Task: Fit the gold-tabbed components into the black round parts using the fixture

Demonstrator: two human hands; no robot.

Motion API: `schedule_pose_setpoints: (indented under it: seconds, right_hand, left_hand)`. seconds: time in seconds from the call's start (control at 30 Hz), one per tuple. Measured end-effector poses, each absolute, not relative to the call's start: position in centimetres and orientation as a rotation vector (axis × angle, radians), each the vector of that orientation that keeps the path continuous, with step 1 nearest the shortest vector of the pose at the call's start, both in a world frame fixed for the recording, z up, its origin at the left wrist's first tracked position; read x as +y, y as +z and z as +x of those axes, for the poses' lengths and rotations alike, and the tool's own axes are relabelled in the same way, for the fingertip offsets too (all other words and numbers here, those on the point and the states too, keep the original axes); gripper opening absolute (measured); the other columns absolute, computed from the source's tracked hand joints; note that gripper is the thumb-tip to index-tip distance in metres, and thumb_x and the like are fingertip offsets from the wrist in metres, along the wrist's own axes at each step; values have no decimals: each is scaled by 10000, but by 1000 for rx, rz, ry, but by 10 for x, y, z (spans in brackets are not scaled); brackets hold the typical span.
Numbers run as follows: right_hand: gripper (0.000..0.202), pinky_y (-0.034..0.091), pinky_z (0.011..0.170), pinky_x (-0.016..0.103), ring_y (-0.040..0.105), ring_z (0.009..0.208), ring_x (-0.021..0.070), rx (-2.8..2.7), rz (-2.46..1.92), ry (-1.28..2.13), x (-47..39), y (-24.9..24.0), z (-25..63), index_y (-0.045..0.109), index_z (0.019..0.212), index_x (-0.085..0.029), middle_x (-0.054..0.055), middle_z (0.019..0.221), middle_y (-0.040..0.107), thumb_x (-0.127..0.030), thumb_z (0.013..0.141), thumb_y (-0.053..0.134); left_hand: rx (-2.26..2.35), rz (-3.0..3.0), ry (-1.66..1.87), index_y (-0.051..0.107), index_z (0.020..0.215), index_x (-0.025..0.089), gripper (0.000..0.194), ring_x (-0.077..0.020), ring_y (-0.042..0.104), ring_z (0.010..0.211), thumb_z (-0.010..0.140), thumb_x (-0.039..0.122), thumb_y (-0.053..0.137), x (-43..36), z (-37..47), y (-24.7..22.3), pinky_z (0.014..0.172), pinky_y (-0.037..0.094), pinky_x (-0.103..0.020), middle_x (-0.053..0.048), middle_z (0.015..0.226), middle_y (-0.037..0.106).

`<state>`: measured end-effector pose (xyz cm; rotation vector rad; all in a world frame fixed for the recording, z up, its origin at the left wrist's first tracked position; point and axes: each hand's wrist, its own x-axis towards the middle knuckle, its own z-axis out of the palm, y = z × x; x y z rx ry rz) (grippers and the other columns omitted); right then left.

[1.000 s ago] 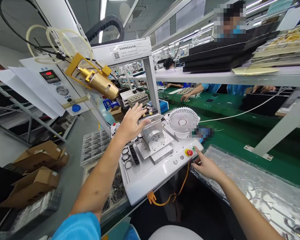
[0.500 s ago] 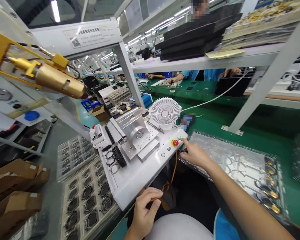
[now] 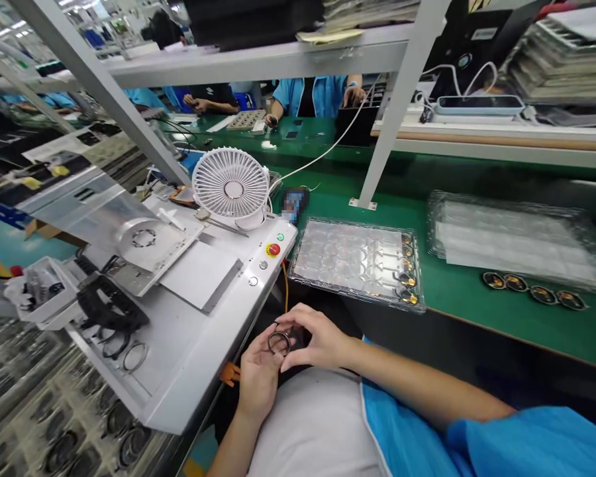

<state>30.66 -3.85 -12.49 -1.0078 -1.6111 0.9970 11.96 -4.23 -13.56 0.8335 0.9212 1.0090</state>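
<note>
A green bench (image 3: 402,205) runs across the view, with a white machine (image 3: 189,371) at 10 o'clock from the person's hands and a small fan (image 3: 232,182) at 11. At 2 o'clock lies a clear tray (image 3: 345,255), and at 3 a row of round black pieces (image 3: 515,282). A long shelf (image 3: 258,66) spans 12 o'clock, and beneath it, across the bench, sits a co-worker in a blue jacket (image 3: 285,96).

The ring (image 3: 279,342) is in front of the person's belly, between the two hands. Its open face is turned up towards the head; being round, it shows no clear long axis. The left hand (image 3: 259,379) has its grip curled about the ring from 7 o'clock. The right hand (image 3: 322,339) makes a wide C, fingertips at the rim; whether that grip pinches is hard to tell.

Half a second ago the right hand was at the green button (image 3: 280,237) and the left lay apart, at the lap. The view has since swung towards 3 o'clock.
</note>
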Motion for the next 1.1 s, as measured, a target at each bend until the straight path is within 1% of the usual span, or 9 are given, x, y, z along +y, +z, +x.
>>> schedule_pose_setpoints:
  seconds: [0.1, 0.2, 0.3, 0.5, 0.63, 0.7, 0.87, 1.03, 1.1]
  right_hand:
    - [487, 553, 925, 382, 681, 1020, 249, -1807, -1265, 870, -36, -112, 367, 677, 1244, -194, 112, 1152, 713, -392, 835, 853]
    - [315, 536, 918, 376, 697, 978, 255, -1751, -1953, 678, -38, -107, 450, 684, 1237, -165, 136, 1189, 717, -204, 925, 667]
    - [382, 520, 865, 364, 701, 972, 293, -1617, -2454, 511, -47, -113, 521, 694, 1220, -117, 177, 1199, 715, -107, 842, 642]
    - [342, 495, 685, 292, 689, 772, 237, -1561, -2533, 562, -63, -127, 569, 735, 1060, -145, 102, 960, 748, -108, 720, 721]
    - [14, 470, 622, 304, 638, 676, 221, -1641, -2284, 437, -61, -117, 551, 705, 757, -198, 64, 770, 695, -184, 755, 702]
    - [95, 496, 641, 309, 638, 686, 212, -1748, -1912, 434, -57, -107, 521, 692, 723, -210, 66, 772, 680, -220, 816, 672]
    - [194, 539, 675, 253, 677, 811, 164, -1975, -944, 703, -35, -79, 411, 731, 860, -222, 74, 958, 664, -131, 936, 578]
    - [224, 569, 757, 274, 684, 955, 187, -1968, -626, 835, -11, -67, 346, 750, 969, -217, 102, 1092, 658, -93, 953, 564]
    - [237, 593, 791, 308, 691, 973, 199, -1806, -711, 940, -6, -72, 331, 735, 1126, -227, 113, 1148, 662, -143, 987, 562]
  left_hand:
    - [974, 852, 966, 781, 1153, 282, 534, -258, 774, 940, 653, 354, 953, -43, 117, -139, 862, 631, -406, -115, 1222, 756]
    - [998, 831, 948, 778, 1165, 281, 500, -257, 775, 967, 694, 347, 931, -45, 108, -142, 893, 621, -400, -105, 1194, 763]
    - [985, 822, 951, 781, 1135, 249, 454, -257, 757, 1044, 711, 333, 922, -47, 105, -145, 954, 598, -389, -110, 1147, 778]
    - [939, 882, 914, 761, 1112, 200, 440, -265, 728, 1112, 712, 285, 922, -47, 111, -145, 1027, 553, -407, -129, 1137, 781]
    - [898, 856, 880, 749, 1103, 201, 453, -252, 732, 1072, 700, 291, 935, -49, 112, -140, 979, 557, -375, -113, 1108, 778]
    - [847, 834, 846, 747, 1118, 202, 500, -247, 735, 1033, 678, 325, 951, -49, 113, -134, 919, 562, -345, -118, 1131, 764]
    - [613, 806, 660, 728, 1222, 199, 776, -226, 741, 931, 546, 468, 998, -45, 119, -111, 788, 548, -291, -183, 1364, 660]
    - [557, 755, 768, 692, 1296, 165, 930, -227, 744, 899, 488, 495, 1011, -44, 109, -93, 756, 535, -255, -116, 994, 762]
    - [620, 791, 889, 677, 1319, 168, 942, -242, 743, 923, 497, 485, 1011, -48, 104, -91, 763, 541, -267, -125, 1043, 754]
